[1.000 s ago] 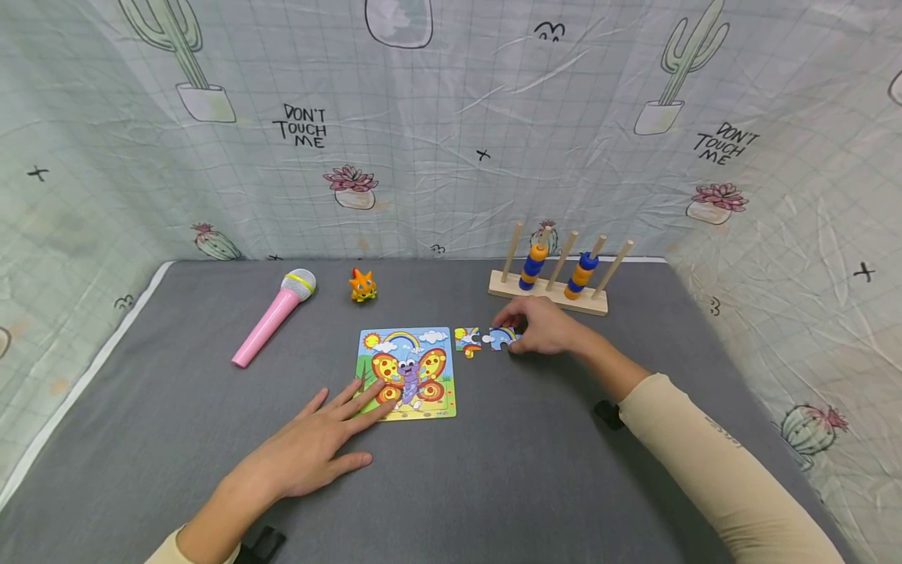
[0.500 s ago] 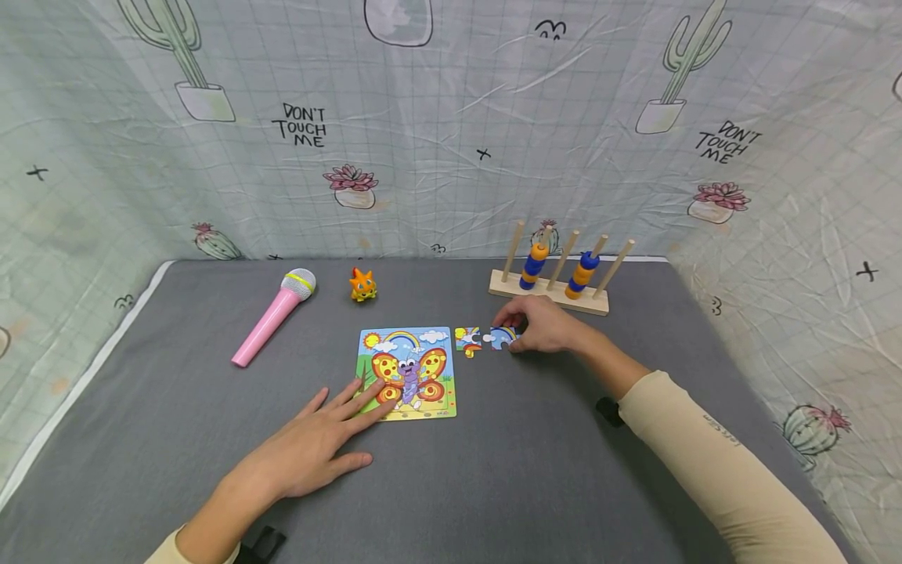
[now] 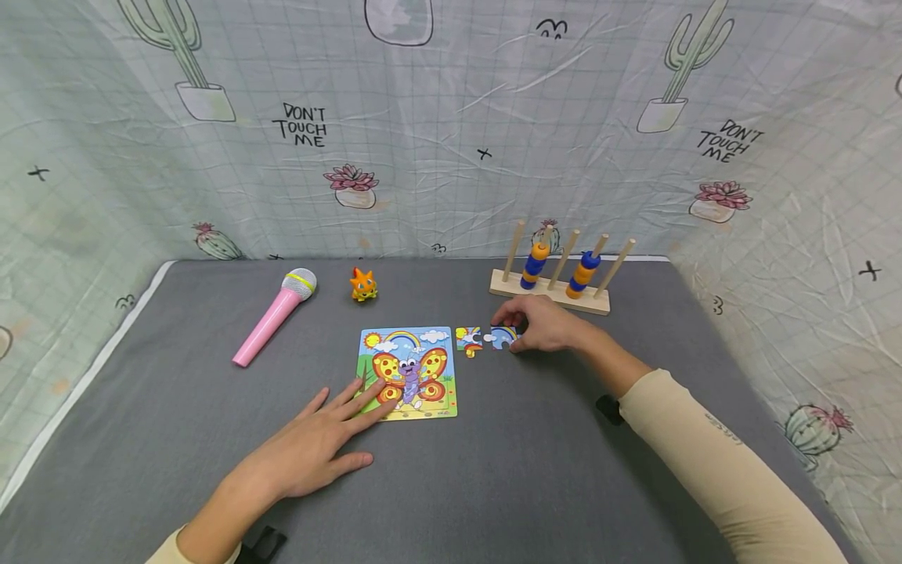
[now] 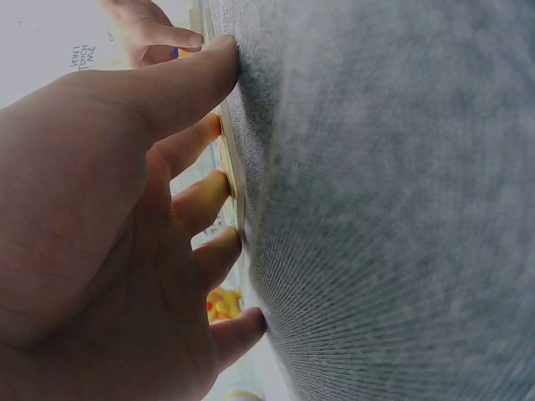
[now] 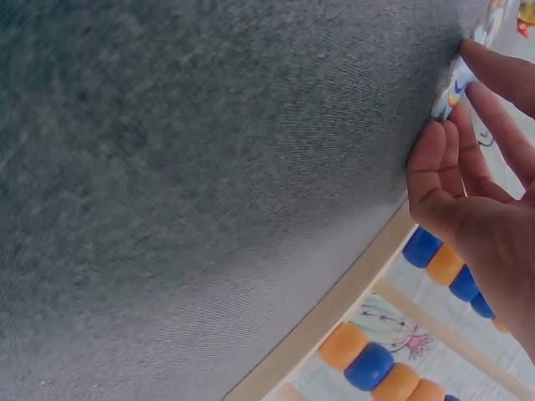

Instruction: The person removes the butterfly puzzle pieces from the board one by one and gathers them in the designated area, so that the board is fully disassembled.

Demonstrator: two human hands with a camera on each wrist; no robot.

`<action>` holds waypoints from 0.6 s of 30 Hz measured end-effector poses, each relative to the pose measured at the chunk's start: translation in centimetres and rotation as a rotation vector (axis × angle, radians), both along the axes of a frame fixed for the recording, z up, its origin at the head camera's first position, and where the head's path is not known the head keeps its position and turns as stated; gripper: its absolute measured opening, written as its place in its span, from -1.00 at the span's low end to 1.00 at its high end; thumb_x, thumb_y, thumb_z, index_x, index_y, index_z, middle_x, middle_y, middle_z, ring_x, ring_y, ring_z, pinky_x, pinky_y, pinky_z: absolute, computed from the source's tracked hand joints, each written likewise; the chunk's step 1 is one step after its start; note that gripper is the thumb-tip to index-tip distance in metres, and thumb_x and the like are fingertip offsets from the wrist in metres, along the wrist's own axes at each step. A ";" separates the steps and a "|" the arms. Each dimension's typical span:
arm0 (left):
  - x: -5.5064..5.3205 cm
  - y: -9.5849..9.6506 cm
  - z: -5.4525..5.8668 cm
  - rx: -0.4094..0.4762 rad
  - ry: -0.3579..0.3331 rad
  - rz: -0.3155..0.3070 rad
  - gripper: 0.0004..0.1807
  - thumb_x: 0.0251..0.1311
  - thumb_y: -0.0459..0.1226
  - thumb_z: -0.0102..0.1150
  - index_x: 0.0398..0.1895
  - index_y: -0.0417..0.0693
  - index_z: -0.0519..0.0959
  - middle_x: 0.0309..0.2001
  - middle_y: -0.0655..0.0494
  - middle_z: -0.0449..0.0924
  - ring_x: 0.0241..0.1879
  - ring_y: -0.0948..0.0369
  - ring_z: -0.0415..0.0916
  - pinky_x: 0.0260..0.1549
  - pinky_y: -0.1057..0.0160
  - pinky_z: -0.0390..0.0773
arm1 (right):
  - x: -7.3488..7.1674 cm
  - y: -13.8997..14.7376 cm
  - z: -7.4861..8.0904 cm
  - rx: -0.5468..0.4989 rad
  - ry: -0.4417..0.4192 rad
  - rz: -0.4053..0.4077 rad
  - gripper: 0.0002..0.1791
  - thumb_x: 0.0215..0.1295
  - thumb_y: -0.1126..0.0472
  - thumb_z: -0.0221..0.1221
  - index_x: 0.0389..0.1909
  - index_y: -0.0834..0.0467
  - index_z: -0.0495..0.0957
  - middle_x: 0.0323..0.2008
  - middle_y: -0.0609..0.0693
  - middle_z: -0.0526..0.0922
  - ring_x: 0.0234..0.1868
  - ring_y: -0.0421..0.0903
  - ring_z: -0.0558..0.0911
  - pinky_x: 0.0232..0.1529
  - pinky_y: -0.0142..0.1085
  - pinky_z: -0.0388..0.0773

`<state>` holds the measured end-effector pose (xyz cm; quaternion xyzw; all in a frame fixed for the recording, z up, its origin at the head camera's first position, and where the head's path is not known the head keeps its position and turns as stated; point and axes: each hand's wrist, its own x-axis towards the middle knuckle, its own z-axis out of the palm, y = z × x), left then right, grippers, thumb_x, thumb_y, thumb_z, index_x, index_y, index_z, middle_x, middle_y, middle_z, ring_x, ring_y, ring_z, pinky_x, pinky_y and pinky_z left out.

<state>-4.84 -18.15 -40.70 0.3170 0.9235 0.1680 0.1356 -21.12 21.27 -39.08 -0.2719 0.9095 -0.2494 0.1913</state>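
My left hand lies with fingers spread, its fingertips resting on the lower left of a square butterfly puzzle board. In the left wrist view, those fingertips touch the board's edge and the cloth. To the right of the board, my right hand pinches a rainbow jigsaw piece between thumb and fingers. That piece lies flat on the table, as the right wrist view also shows. Between it and the board is a second jigsaw piece with a sun on it, apart from the first by a small gap.
Behind my right hand stands a wooden peg rack with blue and orange beads on two pegs. A pink toy microphone lies at the left. Near it sits a small orange spiky figure. A patterned cloth hangs behind the grey table.
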 end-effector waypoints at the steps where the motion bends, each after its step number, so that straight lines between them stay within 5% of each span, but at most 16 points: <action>1: 0.0 0.0 0.0 -0.001 0.002 0.000 -0.25 0.42 0.04 0.24 0.63 0.28 0.26 0.67 0.14 0.09 0.64 -0.14 0.03 0.41 -0.50 0.10 | 0.0 0.0 0.0 0.000 0.001 0.004 -0.52 0.13 0.31 0.49 0.12 0.16 0.69 -0.08 0.04 0.71 -0.05 0.01 0.63 0.06 -0.08 0.57; 9: -0.1 0.1 0.1 -0.005 -0.001 -0.004 -0.25 0.42 0.05 0.24 0.63 0.29 0.25 0.68 0.17 0.05 0.65 -0.12 0.01 0.42 -0.51 0.09 | 0.3 -0.9 0.3 -0.030 0.043 0.014 -0.50 0.16 0.32 0.47 0.17 0.15 0.67 0.12 0.07 0.70 0.12 0.07 0.63 0.21 0.05 0.56; 18: -0.1 0.0 0.1 -0.003 -0.007 0.000 -0.26 0.41 0.05 0.24 0.62 0.27 0.28 0.67 0.14 0.08 0.64 -0.14 0.03 0.41 -0.51 0.09 | 0.4 -3.3 0.5 -0.126 0.098 0.067 -0.52 0.16 0.36 0.47 0.14 0.16 0.68 0.08 0.08 0.71 0.08 0.10 0.65 0.06 0.01 0.64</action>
